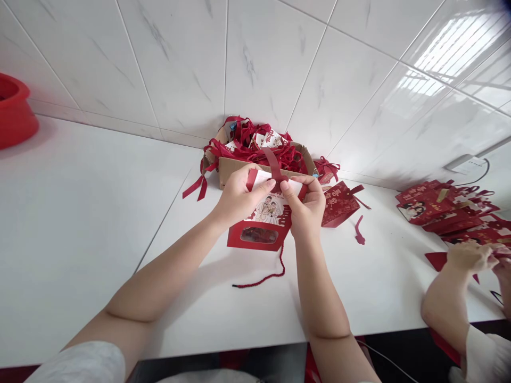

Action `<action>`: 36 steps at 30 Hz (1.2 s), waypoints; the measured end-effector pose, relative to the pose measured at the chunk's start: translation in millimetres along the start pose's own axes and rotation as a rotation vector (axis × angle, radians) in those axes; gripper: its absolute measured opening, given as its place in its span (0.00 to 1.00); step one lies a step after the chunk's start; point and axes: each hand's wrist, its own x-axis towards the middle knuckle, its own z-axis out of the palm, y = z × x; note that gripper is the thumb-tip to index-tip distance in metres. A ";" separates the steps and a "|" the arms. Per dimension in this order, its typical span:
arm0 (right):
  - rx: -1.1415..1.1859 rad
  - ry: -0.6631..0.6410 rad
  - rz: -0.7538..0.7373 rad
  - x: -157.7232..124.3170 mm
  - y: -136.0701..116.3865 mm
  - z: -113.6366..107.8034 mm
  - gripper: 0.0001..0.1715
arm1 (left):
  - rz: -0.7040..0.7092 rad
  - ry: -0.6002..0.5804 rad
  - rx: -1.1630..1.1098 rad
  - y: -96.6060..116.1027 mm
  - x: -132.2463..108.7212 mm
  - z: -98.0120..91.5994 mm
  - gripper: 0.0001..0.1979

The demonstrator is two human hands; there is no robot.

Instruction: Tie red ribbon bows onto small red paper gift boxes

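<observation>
Head view: the left grip (pixel 244 192) and the right grip (pixel 306 206) are both closed on the top of a red gift box (pixel 261 222), immediately in front of the cardboard carton (pixel 231 169). A flat ribbon (pixel 273 162) stands up between the two thumb tips, which nearly meet; the pinch from either side appears intended to secure the ribbon's base against the box. What the hidden fingertips press cannot be determined. The box's printed front and oval window face the wearer, likely to put the ribbon under both thumbs. A twisted cord (pixel 282 266) trails from beneath it onto the desk (pixel 99 213), nearer the wearer than the carton.

The carton contains heaped red ribbons (pixel 247 155) and printed pieces, presumably confined there to limit scatter. Just right of the carton lies a second red box (pixel 339 205), with a ribbon scrap (pixel 360 233) farther right. Well right of the carton, a co-worker's hand (pixel 469 258) is beside piled red packages (pixel 443 207), apparently grouped together. Well left of the carton stands a red tub (pixel 16 114).
</observation>
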 end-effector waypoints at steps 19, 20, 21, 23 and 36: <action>0.035 -0.029 -0.047 -5.7 -5.5 -1.0 0.10 | -0.019 -0.009 -0.078 3.1 0.7 -2.4 0.16; 0.033 -0.027 -0.051 -5.8 -5.3 -0.9 0.10 | -0.023 -0.009 -0.085 3.1 0.7 -2.3 0.16; 0.032 -0.025 -0.056 -5.8 -5.1 -0.8 0.10 | -0.027 -0.009 -0.093 3.1 0.7 -2.2 0.16; 0.038 -0.022 -0.066 -5.7 -4.5 -0.6 0.10 | -0.031 -0.009 -0.105 3.1 0.7 -2.1 0.17; 0.018 -0.005 -0.106 -6.3 -5.8 0.1 0.11 | -0.037 -0.021 -0.132 2.1 1.4 -3.3 0.17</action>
